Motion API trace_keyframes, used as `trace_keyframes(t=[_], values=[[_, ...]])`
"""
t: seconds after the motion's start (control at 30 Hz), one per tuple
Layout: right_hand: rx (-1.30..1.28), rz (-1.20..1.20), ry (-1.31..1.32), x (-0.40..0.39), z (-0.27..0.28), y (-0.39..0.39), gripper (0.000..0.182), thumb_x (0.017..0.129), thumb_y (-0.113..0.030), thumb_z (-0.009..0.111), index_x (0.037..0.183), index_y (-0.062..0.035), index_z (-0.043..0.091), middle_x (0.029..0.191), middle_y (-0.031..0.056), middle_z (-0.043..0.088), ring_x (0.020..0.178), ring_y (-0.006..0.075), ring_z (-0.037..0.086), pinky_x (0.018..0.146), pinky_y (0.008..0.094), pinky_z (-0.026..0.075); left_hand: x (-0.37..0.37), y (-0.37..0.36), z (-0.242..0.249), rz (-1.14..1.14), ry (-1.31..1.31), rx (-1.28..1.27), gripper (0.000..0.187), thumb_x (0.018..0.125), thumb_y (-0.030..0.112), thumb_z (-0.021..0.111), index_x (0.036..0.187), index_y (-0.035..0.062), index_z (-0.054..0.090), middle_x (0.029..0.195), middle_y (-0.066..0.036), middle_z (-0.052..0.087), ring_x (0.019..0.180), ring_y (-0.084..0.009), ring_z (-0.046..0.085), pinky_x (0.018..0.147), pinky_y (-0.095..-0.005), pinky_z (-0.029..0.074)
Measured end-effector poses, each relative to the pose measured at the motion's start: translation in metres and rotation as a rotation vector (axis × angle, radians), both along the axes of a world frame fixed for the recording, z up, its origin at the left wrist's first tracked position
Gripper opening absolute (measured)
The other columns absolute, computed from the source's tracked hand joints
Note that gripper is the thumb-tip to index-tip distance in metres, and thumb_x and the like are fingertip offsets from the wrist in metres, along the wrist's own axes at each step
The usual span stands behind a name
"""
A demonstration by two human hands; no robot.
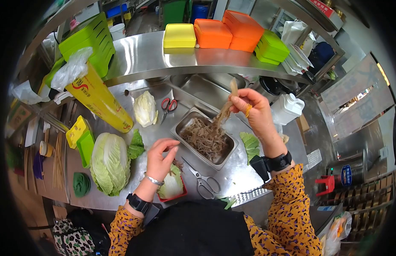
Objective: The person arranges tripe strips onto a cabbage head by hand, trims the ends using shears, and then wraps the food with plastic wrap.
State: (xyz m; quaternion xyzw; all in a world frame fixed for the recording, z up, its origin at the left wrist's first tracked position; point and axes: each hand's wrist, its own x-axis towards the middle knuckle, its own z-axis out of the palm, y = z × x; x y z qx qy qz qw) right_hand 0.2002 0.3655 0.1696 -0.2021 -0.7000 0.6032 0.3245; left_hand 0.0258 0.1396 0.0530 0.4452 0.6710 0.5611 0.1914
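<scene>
The right hand (258,112) pinches brown shredded strips (225,113) over a steel pan (227,150); the left hand's (158,164) fingers sit parted nearby.

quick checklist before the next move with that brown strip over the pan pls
1. Right-hand grip on the brown strip: ok, pinched between thumb and fingers.
2. Strip free of the brown shreds: cannot tell, its lower strands hang down toward the pile.
3. Left-hand grip free: ok, nothing seen in it.
4. Steel pan upright on the counter: ok.
5. Grey-handled scissors out of the pan: ok, lying beside it on the counter.
6. Gloves on: not ok, both hands are bare.
</scene>
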Motion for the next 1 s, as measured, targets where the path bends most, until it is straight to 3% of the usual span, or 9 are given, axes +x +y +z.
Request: trace_keyframes(t=[0.23, 0.37, 0.43, 0.63, 0.7, 0.77, 0.8, 0.87, 1.0], values=[[-0.009, 0.065, 0.039, 0.003, 0.046, -0.016, 0.017, 0.090, -0.012, 0.066, 0.102, -0.0005, 0.063, 0.088, 0.0035, 0.066, 0.074, 0.0094, 0.063, 0.070, 0.0230, 0.051, 0.031, 0.074, 0.043, -0.106, -0.009, 0.168, 0.025, 0.081, 0.003, 0.069, 0.107, 0.0028, 0.066, 0.098, -0.006, 0.064, 0.086, -0.0131, 0.062, 0.078, -0.0264, 0.051], [-0.038, 0.050, 0.076, 0.009, 0.045, -0.024, 0.017, 0.091, -0.013, 0.065, 0.103, -0.0018, 0.062, 0.093, 0.0040, 0.066, 0.075, 0.0085, 0.062, 0.070, 0.0219, 0.050, 0.037, 0.090, 0.030, -0.177, 0.019, 0.103, 0.026, 0.082, 0.002, 0.068, 0.108, 0.0010, 0.065, 0.094, -0.004, 0.067, 0.086, -0.0119, 0.063, 0.079, -0.0246, 0.050], [-0.017, 0.013, 0.084, 0.017, 0.040, -0.018, 0.016, 0.092, -0.015, 0.063, 0.103, -0.0031, 0.062, 0.094, 0.0041, 0.066, 0.076, 0.0084, 0.062, 0.069, 0.0219, 0.050, 0.036, 0.087, 0.024, -0.215, -0.202, 0.064, 0.023, 0.086, 0.003, 0.066, 0.109, 0.0004, 0.064, 0.097, -0.004, 0.067, 0.086, -0.0103, 0.063, 0.079, -0.0236, 0.050], [-0.122, -0.135, 0.109, 0.040, -0.009, 0.007, 0.017, 0.095, -0.026, 0.059, 0.102, -0.0101, 0.060, 0.097, 0.0019, 0.067, 0.086, 0.0092, 0.060, 0.075, 0.0252, 0.047, 0.005, 0.074, 0.015, -0.406, -0.428, -0.042, 0.014, 0.094, 0.012, 0.059, 0.104, 0.0023, 0.060, 0.085, 0.001, 0.062, 0.076, -0.0061, 0.058, 0.069, -0.0209, 0.047], [-0.378, -0.088, 0.165, 0.044, -0.033, 0.006, 0.019, 0.095, -0.028, 0.058, 0.103, -0.0113, 0.059, 0.094, 0.0011, 0.066, 0.086, 0.0095, 0.059, 0.078, 0.0266, 0.046, 0.006, 0.077, 0.009, -0.418, -0.399, -0.012, 0.015, 0.098, 0.016, 0.052, 0.105, 0.0031, 0.057, 0.087, 0.001, 0.059, 0.076, -0.0070, 0.056, 0.069, -0.0222, 0.044], [-0.459, -0.047, 0.166, 0.048, -0.062, 0.004, 0.019, 0.095, -0.030, 0.058, 0.104, -0.0122, 0.059, 0.092, -0.0003, 0.065, 0.088, 0.0101, 0.059, 0.079, 0.0278, 0.045, 0.018, 0.082, 0.017, -0.387, -0.851, 0.123, 0.019, 0.100, 0.019, 0.047, 0.109, 0.0029, 0.055, 0.096, -0.004, 0.060, 0.086, -0.0137, 0.058, 0.078, -0.0285, 0.048], [-0.547, -0.035, 0.155, 0.048, -0.078, 0.002, 0.018, 0.095, -0.028, 0.058, 0.104, -0.0128, 0.059, 0.092, -0.0015, 0.064, 0.090, 0.0098, 0.059, 0.080, 0.0281, 0.045, 0.022, 0.085, 0.025, -0.395, -0.844, 0.119, 0.019, 0.100, 0.019, 0.047, 0.109, 0.0029, 0.055, 0.096, -0.004, 0.060, 0.086, -0.0137, 0.058, 0.078, -0.0285, 0.048], [-0.638, -0.026, 0.150, 0.043, -0.110, -0.006, 0.016, 0.095, -0.027, 0.059, 0.104, -0.0134, 0.059, 0.093, -0.0028, 0.064, 0.092, 0.0095, 0.059, 0.081, 0.0284, 0.045, 0.031, 0.088, 0.039, -0.334, -1.139, 0.282, 0.027, 0.102, 0.026, 0.042, 0.111, 0.0032, 0.053, 0.102, -0.008, 0.059, 0.093, -0.0218, 0.058, 0.088, -0.0377, 0.049], [-0.841, -0.040, 0.144, 0.019, -0.137, -0.045, 0.026, 0.094, -0.035, 0.055, 0.111, -0.0160, 0.057, 0.108, -0.0008, 0.061, 0.102, 0.0147, 0.056, 0.086, 0.0386, 0.045, 0.041, 0.096, 0.035, -0.356, -1.357, 0.288, 0.032, 0.102, 0.032, 0.039, 0.111, 0.0043, 0.053, 0.101, -0.009, 0.059, 0.098, -0.0253, 0.057, 0.094, -0.0431, 0.049]])
